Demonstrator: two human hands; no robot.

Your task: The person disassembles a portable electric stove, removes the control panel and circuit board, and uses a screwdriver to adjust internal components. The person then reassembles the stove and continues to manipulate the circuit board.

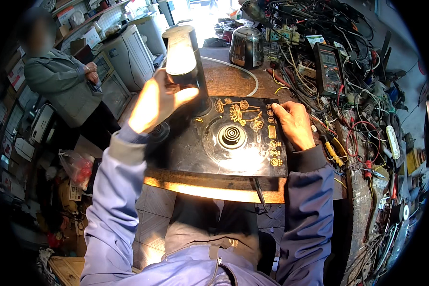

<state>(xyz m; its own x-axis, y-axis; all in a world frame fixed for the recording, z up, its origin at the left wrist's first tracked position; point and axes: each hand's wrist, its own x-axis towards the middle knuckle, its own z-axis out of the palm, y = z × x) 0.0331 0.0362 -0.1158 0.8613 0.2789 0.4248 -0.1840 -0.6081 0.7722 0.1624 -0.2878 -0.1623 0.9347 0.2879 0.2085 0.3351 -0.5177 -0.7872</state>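
A black glass-topped electric tea stove [186, 155] with gold lotus drawings lies on the wooden table in front of me. A round coupler with concentric rings [232, 136] sits in its middle, and a column of touch buttons [273, 143] runs down its right side. From its far left part rises a tall dark column [199, 86], its upper face glaring with light. My left hand [159, 100] is closed round this column, thumb pointing right and fingertips partly hidden behind it. My right hand [294, 121] grips the far right edge of the stove, its fingers bent by the top button.
A shiny metal kettle [246, 46] stands beyond the stove, near a pale curved tube [243, 69]. Tangled cables, a multimeter [330, 71] and yellow-handled pliers [333, 153] crowd the right. A person [64, 83] stands at the left beside white appliances [126, 57].
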